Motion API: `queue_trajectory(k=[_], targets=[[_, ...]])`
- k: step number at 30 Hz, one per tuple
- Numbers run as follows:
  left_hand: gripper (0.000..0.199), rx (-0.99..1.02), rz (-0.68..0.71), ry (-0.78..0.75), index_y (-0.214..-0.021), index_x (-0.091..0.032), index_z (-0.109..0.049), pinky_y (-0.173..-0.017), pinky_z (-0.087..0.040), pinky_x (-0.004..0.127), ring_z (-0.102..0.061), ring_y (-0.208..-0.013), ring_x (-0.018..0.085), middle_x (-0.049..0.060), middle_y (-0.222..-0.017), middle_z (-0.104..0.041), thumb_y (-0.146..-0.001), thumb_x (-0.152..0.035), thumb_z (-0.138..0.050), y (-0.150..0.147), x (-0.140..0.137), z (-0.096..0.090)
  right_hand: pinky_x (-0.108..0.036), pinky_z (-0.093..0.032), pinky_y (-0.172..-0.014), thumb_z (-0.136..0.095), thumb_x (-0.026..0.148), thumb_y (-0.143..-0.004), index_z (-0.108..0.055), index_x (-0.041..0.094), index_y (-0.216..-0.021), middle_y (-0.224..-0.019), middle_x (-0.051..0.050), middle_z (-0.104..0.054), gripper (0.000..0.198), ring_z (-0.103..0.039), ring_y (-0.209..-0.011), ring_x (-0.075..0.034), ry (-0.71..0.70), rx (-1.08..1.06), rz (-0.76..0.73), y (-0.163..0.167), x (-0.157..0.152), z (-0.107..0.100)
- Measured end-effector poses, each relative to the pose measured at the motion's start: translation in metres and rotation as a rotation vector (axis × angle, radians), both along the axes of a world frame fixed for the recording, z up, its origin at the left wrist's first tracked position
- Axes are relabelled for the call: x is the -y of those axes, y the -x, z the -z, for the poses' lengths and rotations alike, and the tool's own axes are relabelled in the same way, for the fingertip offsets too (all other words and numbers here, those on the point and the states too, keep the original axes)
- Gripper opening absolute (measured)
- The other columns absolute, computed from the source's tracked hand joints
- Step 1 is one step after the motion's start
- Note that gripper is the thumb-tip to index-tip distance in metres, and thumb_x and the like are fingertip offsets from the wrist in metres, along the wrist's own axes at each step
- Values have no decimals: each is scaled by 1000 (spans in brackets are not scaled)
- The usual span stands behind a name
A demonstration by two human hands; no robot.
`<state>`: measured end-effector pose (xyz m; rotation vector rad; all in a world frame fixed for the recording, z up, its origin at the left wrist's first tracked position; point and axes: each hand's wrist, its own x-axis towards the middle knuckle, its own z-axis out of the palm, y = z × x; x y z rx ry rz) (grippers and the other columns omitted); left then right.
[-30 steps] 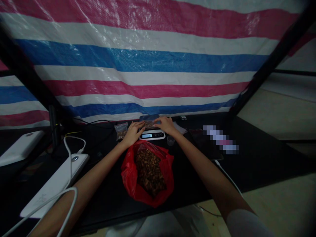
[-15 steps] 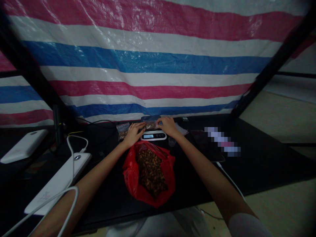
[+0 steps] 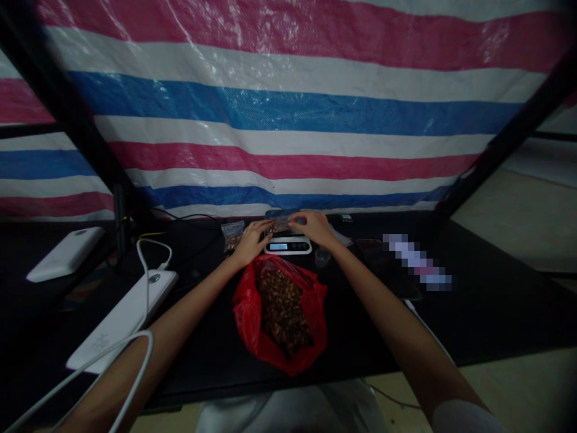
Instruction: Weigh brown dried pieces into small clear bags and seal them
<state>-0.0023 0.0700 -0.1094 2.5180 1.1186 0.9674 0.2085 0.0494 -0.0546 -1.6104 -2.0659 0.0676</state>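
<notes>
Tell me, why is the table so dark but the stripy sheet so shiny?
In the head view, light glares off the plastic sheet, while the black table stays dim; the hands look small and murky, and one patch right of them is blurred into squares.

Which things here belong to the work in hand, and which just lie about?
In use: left hand and right hand holding small clear plastic bag over white digital scale; open red plastic bag of brown pieces.

Lying about: filled small clear packet; white power banks; white cable; small clear cup.
</notes>
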Motion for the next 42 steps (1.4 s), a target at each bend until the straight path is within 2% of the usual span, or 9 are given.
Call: queue_trajectory(k=[4,7,10,15,22,31,34,38,42], targets=[[61,80,-37,-114,-135,-17,-32,-105,-30,42,-38,-124,25,12,-134,-43,-83,-40,-53,-1,0,-2,-29,-38,-71,-54,35,-84,-70,25,-94,-92,0,-71,21,-60,-75,-16,-66,-89,-36,16,5,-15],[79,150,-68,-162,-139,-16,-23,-107,-27,44,-33,-129,28,16,-140,-35,-76,-45,-61,-3,4,-9,-28,-37,-73,-53,33,-85,-69,26,-93,-93,2,-71,19,-60,-78,-15,-123,-95,-148,34,13,-28],[84,224,-42,-61,-140,-16,-15,-104,-31,44,-38,-127,29,16,-139,-37,-75,-43,-61,-8,11,-15,-28,-35,-73,-53,31,-85,-69,27,-92,-93,2,-70,18,-59,-84,-15,-181,-47,-207,50,21,-39],[78,351,-44,57,-140,-15,-13,-102,-36,40,-45,-122,27,16,-136,-40,-78,-34,-57,-13,19,-17,-29,-34,-73,-55,30,-85,-69,25,-90,-95,1,-70,16,-59,-81,-16,-213,-43,-154,57,26,-45],[70,292,-72,-57,-135,-12,-23,-106,-30,43,-37,-127,27,17,-137,-38,-75,-25,-55,-8,13,-13,-27,-36,-69,-58,28,-82,-70,23,-90,-88,0,-71,15,-59,-75,-15,-177,-117,-145,47,20,-39],[64,336,-65,-8,-133,-14,-25,-105,-31,43,-40,-124,26,16,-133,-41,-76,-25,-52,-5,14,-10,-30,-36,-77,-43,29,-91,-64,24,-102,-98,0,-70,25,-58,-90,-18,-192,-82,-98,26,26,-39],[64,368,-94,15,-133,-15,-24,-106,-31,42,-40,-125,26,15,-134,-41,-76,-24,-53,-3,14,-11,-32,-34,-80,-37,26,-93,-62,24,-107,-98,0,-70,29,-58,-93,-19,-173,23,-65,-2,33,-29],[65,406,-114,38,-134,-15,-23,-107,-30,42,-40,-126,26,14,-135,-40,-77,-24,-53,-2,13,-12,-34,-30,-84,-34,25,-93,-62,23,-105,-103,-1,-69,30,-58,-97,-19,-42,207,-131,-37,45,-5],[65,405,-95,43,-134,-14,-24,-108,-29,42,-39,-127,26,15,-135,-40,-77,-24,-53,-2,13,-10,-35,-28,-86,-34,25,-94,-63,25,-105,-107,-2,-68,32,-57,-101,-18,-5,301,-162,-48,54,11]])
